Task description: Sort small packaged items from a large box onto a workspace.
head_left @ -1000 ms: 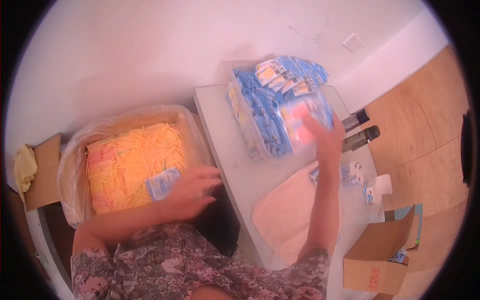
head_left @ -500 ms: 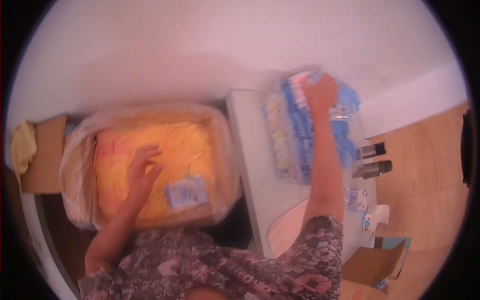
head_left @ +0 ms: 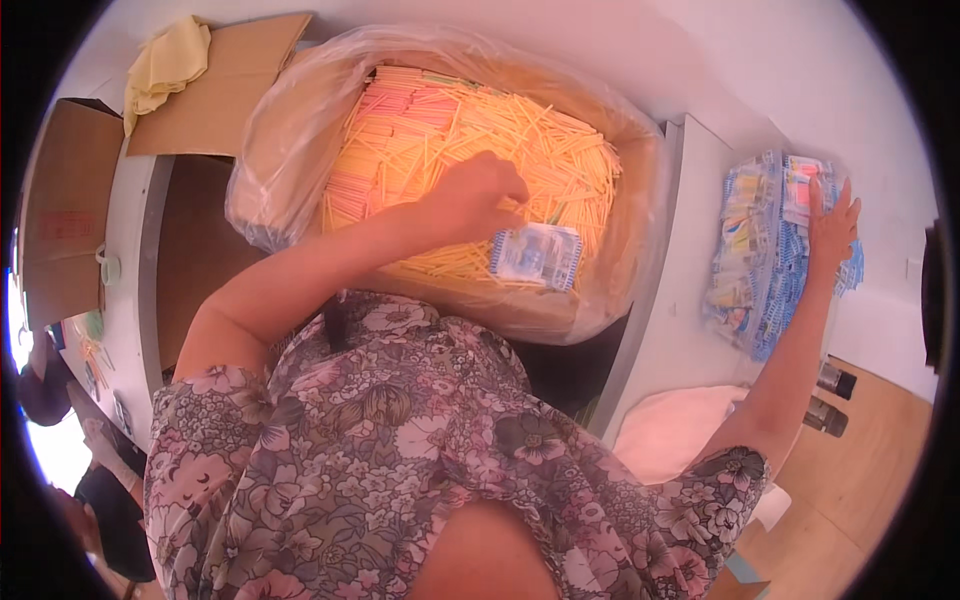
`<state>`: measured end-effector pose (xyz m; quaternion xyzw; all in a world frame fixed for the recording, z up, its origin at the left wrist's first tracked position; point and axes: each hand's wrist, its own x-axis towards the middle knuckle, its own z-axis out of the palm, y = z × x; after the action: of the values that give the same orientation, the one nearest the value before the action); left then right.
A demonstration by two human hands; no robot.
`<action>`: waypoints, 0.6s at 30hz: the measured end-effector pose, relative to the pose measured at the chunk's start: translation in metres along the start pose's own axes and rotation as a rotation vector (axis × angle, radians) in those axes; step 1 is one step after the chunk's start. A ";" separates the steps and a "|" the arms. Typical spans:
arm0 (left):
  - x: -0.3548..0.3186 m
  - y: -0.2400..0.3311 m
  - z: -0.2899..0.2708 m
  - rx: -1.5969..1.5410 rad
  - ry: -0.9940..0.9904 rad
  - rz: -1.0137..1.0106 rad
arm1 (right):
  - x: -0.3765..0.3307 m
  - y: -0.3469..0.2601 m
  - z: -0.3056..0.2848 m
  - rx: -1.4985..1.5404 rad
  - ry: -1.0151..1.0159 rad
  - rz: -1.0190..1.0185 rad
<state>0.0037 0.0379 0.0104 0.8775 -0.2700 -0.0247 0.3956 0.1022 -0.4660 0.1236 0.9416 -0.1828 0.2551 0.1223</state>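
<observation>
My left hand [head_left: 475, 203] hovers over a plastic-lined carton [head_left: 640, 270] of thin yellow and pink sticks [head_left: 570, 140]. Its fingers are loosely curled, with thumb and index finger apart. Just beside its thumb, a small clear packet with blue striped edges [head_left: 537, 257] lies on the sticks. Off to the right, my right hand [head_left: 832, 225] has its fingers spread over stacked blue-edged packets [head_left: 785, 300]; nothing shows in its grasp. A packet with a pink patch [head_left: 800, 185] lies by its fingertips. Another row of packets with yellowish contents [head_left: 740, 225] stands alongside.
A pinkish cloth [head_left: 670, 430] lies on the white table [head_left: 690, 200] near my right arm. Two dark-capped bottles [head_left: 825, 415] are past that table's edge. At left are a cardboard flap with a yellow cloth [head_left: 170, 65], a tape roll [head_left: 108, 265] and another person [head_left: 110, 510].
The view has swung left. My right hand has gone from closed over the packets to spread fingers. My left hand has moved right across the sticks, close to the loose packet.
</observation>
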 end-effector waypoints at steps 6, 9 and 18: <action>0.007 0.021 0.031 0.356 -0.138 0.220 | -0.044 -0.022 -0.067 0.157 0.280 -0.217; 0.010 0.020 0.029 0.372 -0.238 0.074 | -0.086 -0.075 -0.110 0.289 0.357 -0.442; 0.002 0.003 0.030 0.195 0.057 0.176 | -0.225 -0.159 -0.137 0.751 -0.050 -0.675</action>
<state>-0.0041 0.0148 -0.0078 0.8851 -0.3355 0.0617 0.3164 -0.0736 -0.2151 0.0988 0.9330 0.2332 0.2270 -0.1537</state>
